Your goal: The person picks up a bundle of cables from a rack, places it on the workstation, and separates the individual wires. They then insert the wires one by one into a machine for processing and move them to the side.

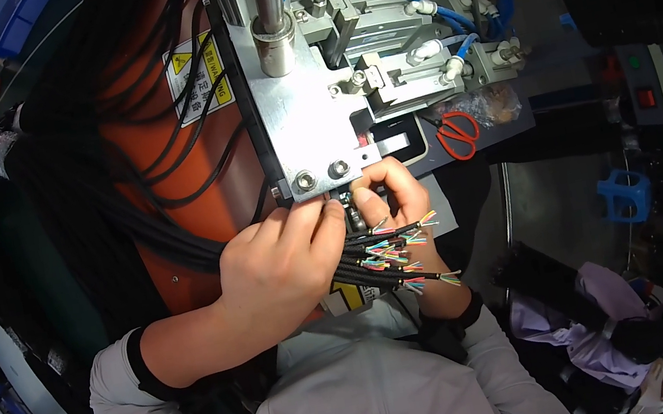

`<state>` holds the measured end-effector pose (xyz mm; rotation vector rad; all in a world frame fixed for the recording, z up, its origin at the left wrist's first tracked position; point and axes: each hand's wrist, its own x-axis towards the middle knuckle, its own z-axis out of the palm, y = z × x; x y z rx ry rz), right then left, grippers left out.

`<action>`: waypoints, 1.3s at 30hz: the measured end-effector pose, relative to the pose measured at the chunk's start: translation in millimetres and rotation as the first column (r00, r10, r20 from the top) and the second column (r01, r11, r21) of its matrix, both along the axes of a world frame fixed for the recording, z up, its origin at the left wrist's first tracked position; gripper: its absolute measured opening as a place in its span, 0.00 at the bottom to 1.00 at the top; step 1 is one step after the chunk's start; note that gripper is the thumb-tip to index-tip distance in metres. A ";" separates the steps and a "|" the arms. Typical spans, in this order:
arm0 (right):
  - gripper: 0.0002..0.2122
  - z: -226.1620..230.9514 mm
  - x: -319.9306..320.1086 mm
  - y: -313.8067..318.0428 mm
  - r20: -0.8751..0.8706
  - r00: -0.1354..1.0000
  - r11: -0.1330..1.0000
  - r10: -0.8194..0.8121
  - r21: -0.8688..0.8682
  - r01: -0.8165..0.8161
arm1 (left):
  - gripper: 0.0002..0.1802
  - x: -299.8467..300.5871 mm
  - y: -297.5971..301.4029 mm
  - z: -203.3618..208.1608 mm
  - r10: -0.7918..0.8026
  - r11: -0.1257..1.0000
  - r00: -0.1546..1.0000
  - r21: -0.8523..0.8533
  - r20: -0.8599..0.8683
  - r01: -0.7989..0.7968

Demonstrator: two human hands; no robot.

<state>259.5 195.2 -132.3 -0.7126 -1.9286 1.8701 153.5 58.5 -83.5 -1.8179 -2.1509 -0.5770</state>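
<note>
At the front edge of a metal plate (293, 116) on a machine, my two hands work close together. My left hand (278, 256) has its fingers curled, the tips tucked under the plate's edge; what they grip is hidden. Thumb and fingers of my right hand (400, 195) are bent into a pinch beside a small dark metal part (356, 219); I cannot make out what lies between them. A bundle of black cables (352, 272) passes beneath my left hand. Its stripped ends, with thin coloured wires (388, 250), stick out to the right, over my right wrist.
Pneumatic cylinders (406, 78) with blue hoses (453, 15) sit behind the plate. Red-handled scissors (458, 136) lie right of it, near a clear plastic bag (499, 102). More black cables (167, 178) hang over the orange panel (176, 279) at left. A blue stool (624, 195) stands at right.
</note>
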 end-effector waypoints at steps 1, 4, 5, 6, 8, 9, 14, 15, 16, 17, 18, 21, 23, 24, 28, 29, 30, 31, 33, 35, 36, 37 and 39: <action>0.04 7.3 -3.0 -2.4 -0.005 1.000 0.998 -0.023 0.054 0.023 | 0.13 1.0 -2.9 1.6 0.023 0.999 1.000 -0.043 -0.013 -0.024; 0.04 2.5 -0.5 -0.5 -0.013 0.998 0.996 -0.056 0.070 0.057 | 0.13 6.9 -9.2 6.6 0.056 0.989 0.998 -0.134 -0.040 -0.061; 0.04 -3.1 2.2 2.0 -0.018 0.998 0.998 -0.059 0.035 0.060 | 0.14 10.2 -9.6 8.6 0.079 0.980 0.995 -0.178 -0.055 -0.088; 0.04 -5.4 4.4 4.9 -0.023 0.998 0.998 -0.064 -0.001 0.064 | 0.14 12.8 -9.5 10.3 0.101 0.969 0.992 -0.221 -0.071 -0.114; 0.04 3.5 5.6 13.8 -0.134 0.987 0.995 0.087 0.053 -0.081 | 0.14 12.3 -12.1 10.6 0.132 0.953 0.987 -0.262 -0.095 -0.152; 0.04 10.5 7.0 19.7 -0.228 0.944 0.969 0.237 0.123 -0.213 | 0.14 9.9 -12.8 10.3 0.109 0.962 0.993 -0.248 -0.045 -0.117; 0.07 12.6 5.8 27.2 -0.460 0.746 0.877 0.481 0.273 -0.396 | 0.13 -1.5 -10.9 17.6 -0.020 0.984 0.972 -0.167 0.236 0.060; 0.07 12.3 7.3 26.9 -0.460 0.748 0.878 0.478 0.276 -0.391 | 0.13 -3.1 -9.5 20.3 -0.060 0.984 0.944 -0.137 0.324 0.110; 0.07 11.8 9.9 25.6 -0.470 0.775 0.905 0.424 0.196 -0.376 | 0.13 -4.2 -7.5 22.5 -0.066 0.984 0.944 -0.134 0.322 0.115; 0.07 11.3 12.2 23.8 -0.475 0.799 0.926 0.369 0.115 -0.360 | 0.13 -4.9 -5.2 24.5 -0.092 0.991 0.941 -0.060 0.327 0.118; 0.08 11.6 13.8 22.7 -0.475 0.822 0.940 0.314 0.033 -0.340 | 0.14 -5.4 -3.1 26.1 -0.119 0.993 0.936 0.016 0.330 0.121; 0.08 14.5 14.9 21.2 -0.487 0.846 0.973 0.215 0.033 -0.228 | 0.15 -5.9 -2.1 24.8 -0.162 0.981 0.939 0.150 0.304 0.121; 0.09 18.0 13.9 16.5 -0.494 0.853 0.984 0.168 0.028 -0.178 | 0.17 -5.6 -5.3 19.8 -0.168 0.961 0.954 0.256 0.249 0.103; 0.08 24.5 12.9 12.3 -0.489 0.857 0.981 0.164 -0.007 -0.192 | 0.17 -4.8 -5.7 17.8 -0.167 0.961 0.954 0.256 0.249 0.102; 0.09 30.2 10.8 7.3 -0.480 0.861 0.974 0.169 -0.055 -0.222 | 0.14 -2.9 -6.1 14.2 -0.158 0.975 0.956 0.189 0.245 0.113; 0.09 27.8 10.5 7.7 -0.480 0.858 0.974 0.181 -0.032 -0.223 | 0.13 -3.4 -5.7 14.7 -0.159 0.975 0.949 0.193 0.271 0.108; 0.09 26.9 10.1 7.9 -0.481 0.855 0.974 0.193 -0.010 -0.225 | 0.13 -3.9 -5.4 15.2 -0.159 0.975 0.941 0.197 0.297 0.102; 0.09 28.5 10.0 7.3 -0.481 0.855 0.974 0.194 -0.009 -0.227 | 0.12 -4.3 -5.5 15.8 -0.159 0.975 0.933 0.200 0.323 0.097; 0.08 35.1 10.7 4.6 -0.403 0.904 0.949 0.145 -0.201 -0.241 | 0.12 -4.6 -7.4 16.2 -0.152 0.980 0.933 0.176 0.325 0.098; 0.08 41.0 9.8 3.3 -0.358 0.925 0.925 0.126 -0.296 -0.240 | 0.11 -4.9 -9.2 16.6 -0.139 0.987 0.934 0.126 0.328 0.103; 0.08 44.1 8.9 2.7 -0.339 0.934 0.913 0.116 -0.334 -0.234 | 0.11 -4.7 -9.4 16.8 -0.138 0.987 0.934 0.126 0.328 0.102; 0.08 46.9 8.0 2.2 -0.321 0.941 0.900 0.105 -0.372 -0.228 | 0.11 -4.6 -9.2 17.4 -0.128 0.988 0.932 0.128 0.339 0.089; 0.08 48.0 6.6 0.8 -0.303 0.948 0.885 0.098 -0.410 -0.222 | 0.12 -4.2 -8.4 18.5 -0.106 0.989 0.927 0.132 0.359 0.062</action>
